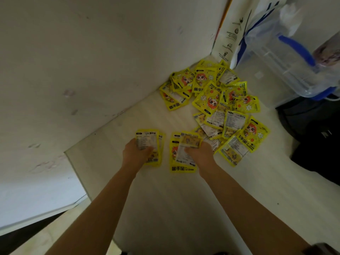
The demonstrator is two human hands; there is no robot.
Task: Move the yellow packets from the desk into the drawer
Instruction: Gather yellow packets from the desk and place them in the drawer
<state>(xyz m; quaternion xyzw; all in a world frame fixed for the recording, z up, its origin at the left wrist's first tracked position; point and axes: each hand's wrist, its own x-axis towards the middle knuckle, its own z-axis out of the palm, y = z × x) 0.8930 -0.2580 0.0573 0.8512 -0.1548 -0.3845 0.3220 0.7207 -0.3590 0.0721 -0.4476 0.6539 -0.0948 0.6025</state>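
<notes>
Several yellow packets (217, 100) with a red-haired cartoon figure lie in a loose heap on the pale desk (174, 208), reaching back into the corner of the wall. My left hand (135, 153) grips a small stack of packets (149, 142) just left of the heap. My right hand (199, 153) grips another bunch of packets (182, 162) at the heap's near edge, its fingers curled over the top one. No drawer is in view.
A clear plastic box with blue handles (287, 57) stands at the back right, beside a white printed bag (231, 37). A black object (316, 135) lies on the right. The white wall (73, 70) borders the desk on the left.
</notes>
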